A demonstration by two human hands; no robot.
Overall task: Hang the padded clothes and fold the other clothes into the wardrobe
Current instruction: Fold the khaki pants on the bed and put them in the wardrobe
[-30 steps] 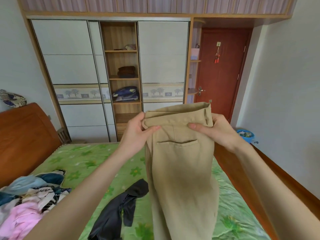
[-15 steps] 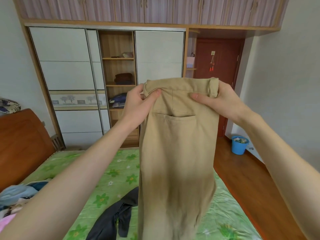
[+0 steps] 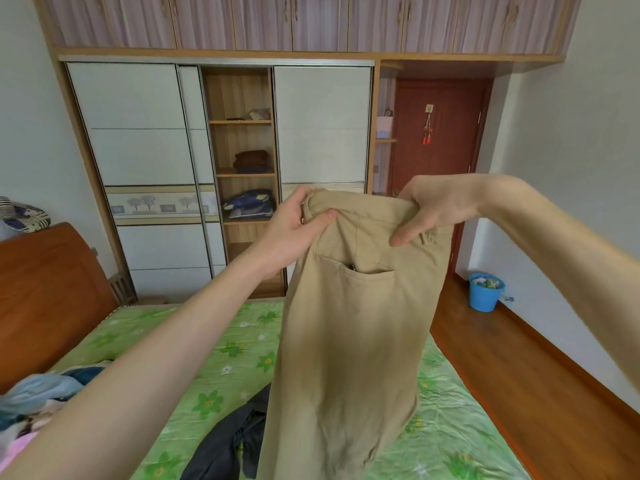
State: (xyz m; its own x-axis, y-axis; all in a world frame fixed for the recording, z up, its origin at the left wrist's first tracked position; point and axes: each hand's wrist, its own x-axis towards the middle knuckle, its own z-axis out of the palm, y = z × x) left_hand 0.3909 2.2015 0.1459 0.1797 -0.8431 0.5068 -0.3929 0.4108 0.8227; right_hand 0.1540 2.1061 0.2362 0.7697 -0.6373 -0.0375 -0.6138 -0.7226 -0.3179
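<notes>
Beige trousers (image 3: 349, 334) hang in front of me over the bed, back pocket toward me. My left hand (image 3: 294, 223) pinches the left end of the waistband. My right hand (image 3: 433, 209) grips the right end, fingers curled over the belt loop. The wardrobe (image 3: 221, 161) stands behind, its middle section open, with folded clothes (image 3: 251, 161) on the shelves. A dark garment (image 3: 225, 441) lies on the bed below the trousers. A pile of mixed clothes (image 3: 41, 400) sits at the bed's left edge.
The bed with a green flowered sheet (image 3: 214, 362) fills the lower view, its wooden headboard (image 3: 48, 296) on the left. A red door (image 3: 440, 143) and a blue bucket (image 3: 485, 292) are on the right, over wooden floor (image 3: 519, 375).
The trousers went up, then came partly back down. My right hand now bunches the waistband more tightly, and the waistband tilts and sags between my hands.
</notes>
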